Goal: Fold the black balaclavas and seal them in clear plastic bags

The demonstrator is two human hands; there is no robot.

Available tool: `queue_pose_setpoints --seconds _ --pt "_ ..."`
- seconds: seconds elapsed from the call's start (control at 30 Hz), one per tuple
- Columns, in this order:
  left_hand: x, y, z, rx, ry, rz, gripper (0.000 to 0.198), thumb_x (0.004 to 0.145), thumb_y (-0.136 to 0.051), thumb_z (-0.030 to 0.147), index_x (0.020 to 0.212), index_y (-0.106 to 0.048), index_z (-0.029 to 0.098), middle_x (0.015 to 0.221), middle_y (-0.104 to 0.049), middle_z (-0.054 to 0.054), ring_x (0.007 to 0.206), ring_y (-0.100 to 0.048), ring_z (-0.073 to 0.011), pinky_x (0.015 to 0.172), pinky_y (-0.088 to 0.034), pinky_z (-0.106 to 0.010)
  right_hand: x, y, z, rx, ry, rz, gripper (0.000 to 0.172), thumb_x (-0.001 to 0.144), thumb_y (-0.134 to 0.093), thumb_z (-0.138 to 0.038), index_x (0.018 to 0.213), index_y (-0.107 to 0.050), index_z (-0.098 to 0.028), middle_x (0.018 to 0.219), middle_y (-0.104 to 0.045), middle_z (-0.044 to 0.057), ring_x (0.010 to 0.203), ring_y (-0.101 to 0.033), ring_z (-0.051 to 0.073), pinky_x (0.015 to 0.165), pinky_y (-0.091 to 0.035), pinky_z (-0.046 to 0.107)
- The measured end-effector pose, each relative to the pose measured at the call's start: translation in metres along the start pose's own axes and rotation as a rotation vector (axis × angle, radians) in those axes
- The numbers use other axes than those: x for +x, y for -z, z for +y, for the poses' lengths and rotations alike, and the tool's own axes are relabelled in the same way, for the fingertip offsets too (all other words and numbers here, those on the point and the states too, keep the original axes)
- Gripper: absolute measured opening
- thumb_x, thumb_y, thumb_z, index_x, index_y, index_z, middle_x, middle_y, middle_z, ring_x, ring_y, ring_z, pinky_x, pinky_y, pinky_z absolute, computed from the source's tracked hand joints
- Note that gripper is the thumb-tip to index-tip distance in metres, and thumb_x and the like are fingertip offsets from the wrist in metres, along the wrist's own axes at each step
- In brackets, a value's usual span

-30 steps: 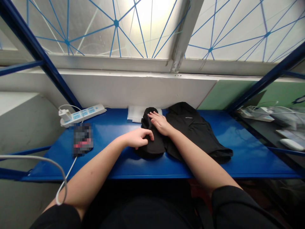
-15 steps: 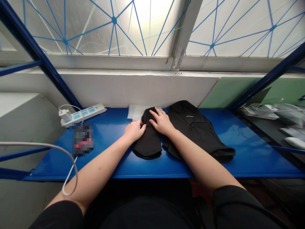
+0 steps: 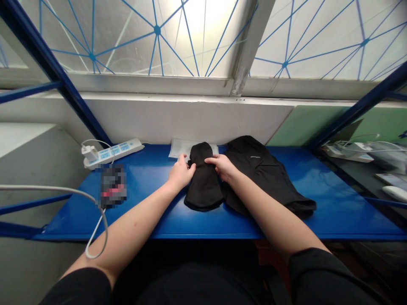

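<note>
A narrow black cloth piece (image 3: 204,186), drawn in at its middle and wider at its rounded front end, lies lengthwise on the blue table. My left hand (image 3: 181,171) grips its left edge, the thumb on top by the narrow part. From the right, my right hand (image 3: 224,166) pinches the opposite edge between thumb and fingers. Beside it, partly under my right forearm, lies a larger black garment (image 3: 267,169) with a small pale logo. Clear plastic packaging (image 3: 177,149) rests behind the narrow piece, partly covered by it.
A white power strip (image 3: 121,150) with a plugged-in charger stands at the back left of the blue table (image 3: 152,228). A blurred-out device (image 3: 112,186) lies before it, and a white cable (image 3: 63,189) loops over my left forearm. Blue metal posts (image 3: 74,101) rise at both sides.
My right hand has gone from lying spread on the narrow cloth to pinching its right edge. The cloth has shifted slightly right and lies straighter; my left hand stays at its left edge.
</note>
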State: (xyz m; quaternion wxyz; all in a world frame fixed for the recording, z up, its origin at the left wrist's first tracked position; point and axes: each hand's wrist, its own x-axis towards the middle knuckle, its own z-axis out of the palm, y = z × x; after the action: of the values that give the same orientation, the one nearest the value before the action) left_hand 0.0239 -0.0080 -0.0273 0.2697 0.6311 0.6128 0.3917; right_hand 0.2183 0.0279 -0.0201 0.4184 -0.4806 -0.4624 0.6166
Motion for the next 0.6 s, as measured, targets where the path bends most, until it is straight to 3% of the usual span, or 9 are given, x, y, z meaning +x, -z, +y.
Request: queue_pose_setpoints --seconds 0.1,0.2,0.27,0.43,0.5,0.6 --pt "0.002 0.0 0.002 -0.327 0.135 -0.015 0.071 0.08 -0.075 0.046 0.137 -0.047 0.014 0.101 -0.071 -0.013 0.098 -0.069 -0.0288 0.089 -0.05 -0.039 -0.01 -0.004 -0.01 0.178 0.08 -0.082 0.036 0.067 -0.074 -0.022 0.102 -0.066 -0.02 0.091 -0.075 0.005 0.077 -0.072 0.022 0.07 -0.06 0.034" --pt "0.005 0.0 0.006 -0.743 0.18 -0.239 0.062 0.079 -0.076 0.046 0.129 -0.057 0.014 0.116 -0.07 -0.015 0.102 -0.069 -0.0274 0.086 -0.054 -0.036 -0.016 -0.008 -0.016 0.228 0.187 -0.143 0.052 0.071 -0.073 -0.024 0.121 -0.059 -0.029 0.111 -0.074 0.002 0.095 -0.072 0.024 0.084 -0.06 0.039" --pt "0.007 0.001 0.006 -0.897 0.167 -0.351 0.054 0.076 -0.08 0.04 0.12 -0.063 0.014 0.117 -0.07 -0.014 0.102 -0.069 -0.0266 0.083 -0.055 -0.034 -0.016 -0.01 -0.015 0.24 0.181 -0.17 0.053 0.074 -0.074 -0.026 0.124 -0.058 -0.031 0.116 -0.073 0.002 0.102 -0.071 0.025 0.087 -0.06 0.04" --pt "0.014 0.002 -0.001 -0.87 0.333 -0.294 0.037 0.067 -0.079 0.019 0.101 -0.067 0.01 0.099 -0.074 -0.014 0.083 -0.072 -0.0232 0.07 -0.057 -0.031 -0.005 -0.002 -0.002 0.111 -0.116 -0.186 0.031 0.075 -0.081 -0.028 0.1 -0.067 -0.016 0.097 -0.075 0.012 0.083 -0.073 0.023 0.07 -0.062 0.032" --pt "0.016 0.003 -0.004 -0.886 0.353 -0.279 0.039 0.068 -0.077 0.019 0.104 -0.066 0.011 0.099 -0.074 -0.014 0.081 -0.072 -0.0227 0.069 -0.058 -0.031 -0.002 0.002 0.001 0.06 -0.207 -0.225 0.03 0.075 -0.081 -0.029 0.098 -0.068 -0.015 0.092 -0.075 0.013 0.076 -0.072 0.02 0.063 -0.061 0.029" --pt "0.018 0.005 -0.006 -0.903 0.347 -0.322 0.049 0.067 -0.077 0.02 0.113 -0.063 0.015 0.099 -0.074 -0.011 0.076 -0.072 -0.021 0.063 -0.057 -0.03 0.0 0.006 0.002 0.075 -0.224 -0.244 0.028 0.074 -0.08 -0.025 0.097 -0.066 -0.017 0.08 -0.072 0.007 0.063 -0.067 0.015 0.054 -0.057 0.024"
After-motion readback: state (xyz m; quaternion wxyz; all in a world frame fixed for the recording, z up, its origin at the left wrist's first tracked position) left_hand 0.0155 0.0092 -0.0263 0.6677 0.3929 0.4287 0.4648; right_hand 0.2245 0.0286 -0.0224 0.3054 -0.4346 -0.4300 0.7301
